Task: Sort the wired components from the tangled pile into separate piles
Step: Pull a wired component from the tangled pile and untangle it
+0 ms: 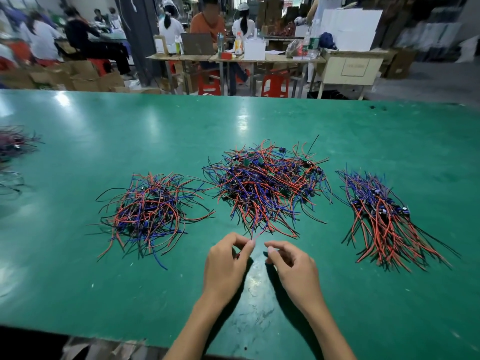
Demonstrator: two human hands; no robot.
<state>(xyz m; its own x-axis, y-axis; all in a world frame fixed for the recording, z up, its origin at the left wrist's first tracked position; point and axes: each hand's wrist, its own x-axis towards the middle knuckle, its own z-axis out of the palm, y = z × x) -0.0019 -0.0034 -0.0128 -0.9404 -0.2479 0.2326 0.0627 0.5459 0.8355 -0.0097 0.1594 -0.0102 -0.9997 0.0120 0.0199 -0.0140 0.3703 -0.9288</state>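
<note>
Far left edge of the glossy green worktop: a blurred dark clump of wires, cut off by the frame, well apart from the rest. Next, L-centre: loose round heap of red, blue & black wired components, wires curling out in all directions. Centre: the biggest, tangled pile of red, blue & black wired components w/ small green boards, ends fanning toward the near edge. Just below it, left hand: grip pressed together, thumb & forefinger pinching the tip of a thin red wire that runs up into the centre pile. Right hand just beside it, not touching; thumb & forefinger tips close together, but can't tell if anything is held between them. Both hands hover over bare worktop. Far right: tidier pile of red, blue & black wired components, wires lying roughly parallel, long ends pointing down-right, small dark parts bunched mid-pile.
</note>
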